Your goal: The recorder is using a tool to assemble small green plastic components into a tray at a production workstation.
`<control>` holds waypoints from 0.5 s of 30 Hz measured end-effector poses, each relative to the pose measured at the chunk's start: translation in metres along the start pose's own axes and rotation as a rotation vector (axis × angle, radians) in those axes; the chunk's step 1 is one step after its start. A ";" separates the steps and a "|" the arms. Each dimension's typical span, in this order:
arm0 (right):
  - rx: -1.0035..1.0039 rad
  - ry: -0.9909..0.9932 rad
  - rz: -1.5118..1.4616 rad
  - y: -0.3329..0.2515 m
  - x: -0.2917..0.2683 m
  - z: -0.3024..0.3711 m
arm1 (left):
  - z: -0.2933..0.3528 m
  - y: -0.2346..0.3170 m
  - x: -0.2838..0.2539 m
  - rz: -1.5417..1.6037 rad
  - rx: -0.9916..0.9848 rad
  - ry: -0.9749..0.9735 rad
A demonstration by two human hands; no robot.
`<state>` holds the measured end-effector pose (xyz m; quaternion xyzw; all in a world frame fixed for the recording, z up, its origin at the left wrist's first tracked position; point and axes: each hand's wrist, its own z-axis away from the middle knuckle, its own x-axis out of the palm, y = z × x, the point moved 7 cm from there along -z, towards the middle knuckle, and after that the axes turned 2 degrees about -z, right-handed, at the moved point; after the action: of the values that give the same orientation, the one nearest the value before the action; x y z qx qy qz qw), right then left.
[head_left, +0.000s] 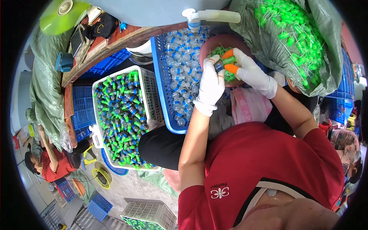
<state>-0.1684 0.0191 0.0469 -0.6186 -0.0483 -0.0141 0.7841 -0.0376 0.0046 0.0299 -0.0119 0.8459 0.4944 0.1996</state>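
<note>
Above the pink bowl [206, 48], my two white-gloved hands meet. In my left hand [212, 85] is a small bottle [219, 67] with a blue band, its lower part hidden by the fingers. My right hand [251, 72], with orange finger covers, closes on a green cap [229, 60] at the bottle's top; whether the two are joined I cannot tell. Several green caps with thin pale stems [231, 76] lie in the bowl beneath. Beside my left hand, a blue basket [158, 82] holds many clear bottles [180, 73] with blue bands.
Left of my knee, a white crate [149, 94] holds green-capped bottles [120, 115]. A grey-green sack [249, 23] of green caps [287, 36] stands at right. A white pipe [218, 16] juts out above the blue basket. Another person [57, 163] is at far left.
</note>
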 end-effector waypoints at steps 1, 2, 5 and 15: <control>-0.053 -0.043 0.084 0.003 -0.001 0.001 | 0.004 0.003 0.001 -0.022 0.032 -0.037; -0.107 -0.083 0.169 0.006 -0.003 0.003 | 0.009 0.006 0.003 -0.042 0.066 -0.077; -0.202 -0.067 0.661 0.020 -0.023 0.006 | 0.023 0.004 0.006 -0.022 0.047 -0.135; -0.322 -0.012 0.628 0.061 -0.005 0.023 | 0.066 0.009 0.011 0.011 -0.001 -0.158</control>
<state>-0.1698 0.0552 -0.0074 -0.7191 0.1426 0.2239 0.6422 -0.0278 0.0667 0.0046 0.0319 0.8272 0.4955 0.2630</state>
